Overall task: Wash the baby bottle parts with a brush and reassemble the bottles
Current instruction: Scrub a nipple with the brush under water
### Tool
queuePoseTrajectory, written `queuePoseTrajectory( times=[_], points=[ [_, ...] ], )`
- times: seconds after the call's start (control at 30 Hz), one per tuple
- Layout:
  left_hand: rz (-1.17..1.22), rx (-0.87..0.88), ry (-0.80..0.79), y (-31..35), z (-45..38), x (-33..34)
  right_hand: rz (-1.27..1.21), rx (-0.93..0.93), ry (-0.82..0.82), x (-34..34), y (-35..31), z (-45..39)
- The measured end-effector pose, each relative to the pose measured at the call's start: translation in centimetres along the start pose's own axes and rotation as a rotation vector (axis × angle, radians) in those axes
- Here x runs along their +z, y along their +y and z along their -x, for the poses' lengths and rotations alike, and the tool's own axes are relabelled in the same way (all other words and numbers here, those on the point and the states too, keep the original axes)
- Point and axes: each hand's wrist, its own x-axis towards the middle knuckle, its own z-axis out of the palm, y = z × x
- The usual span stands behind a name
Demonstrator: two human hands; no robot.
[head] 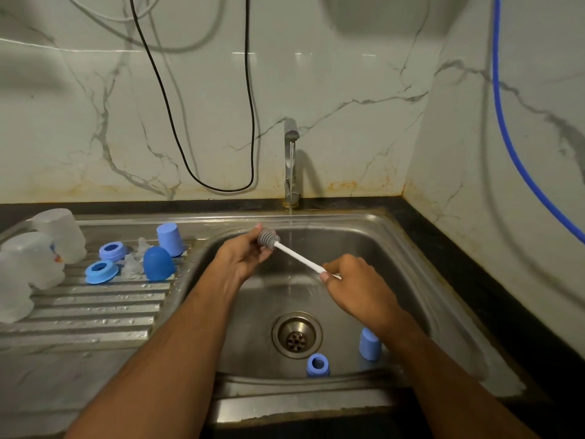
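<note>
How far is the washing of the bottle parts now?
Bottles, rings and caps already sit on the drainboard. The hands hold the brush near the running tap. A ring and cap wait in the sink; nothing is reassembled.

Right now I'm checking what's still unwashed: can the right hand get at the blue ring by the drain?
Probably yes: the blue ring lies uncovered below the right hand, though its grip holds the brush handle.

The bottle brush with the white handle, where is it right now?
In the head view, the grey-bristled bottle brush is over the steel sink basin, beside the thin tap stream; the left hand grips its head, and the right hand holds its handle.
</note>
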Motion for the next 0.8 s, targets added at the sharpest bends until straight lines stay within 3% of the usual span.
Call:
queuePoseTrajectory(
  times=[0.13,0.23,0.3,0.43,0.47,0.6,0.67,0.8],
  points=[
    [0.168,0.036,-0.138,0.1,0.4,0.5,-0.788,0.429,-0.318,-1.0,-0.4,0.2],
    [0.307,0.058,-0.232,0.3,1.2,0.9,-0.976,0.456,-0.47,-2.1,-0.2,0.4],
    [0.255,0.042,-0.209,0.2,1.3,0.9,-0.864,0.433,-0.367,-1.6,-0.2,0.3],
    [-0.036,-0.03,0.079,-0.8,0.6,-0.1,0.063,0.035,-0.005,-0.2,-0.2,0.4],
    [-0.043,-0.039,0.111,-0.8,0.5,-0.3,0.186,-0.047,0.037,-0.2,-0.2,0.6],
    [-0.01,-0.029,0.114,0.2,-0.1,-0.6,0.231,-0.142,0.062,-0.5,-0.4,0.6],
    [0.026,-0.002,0.066,0.3,-0.1,-0.3,0.034,-0.041,0.012,-0.2,-0.7,0.5],
    [0.142,0.044,-0.117,0.2,0.6,0.5,-0.806,0.43,-0.333,-1.0,-0.4,0.3]
  ],
)
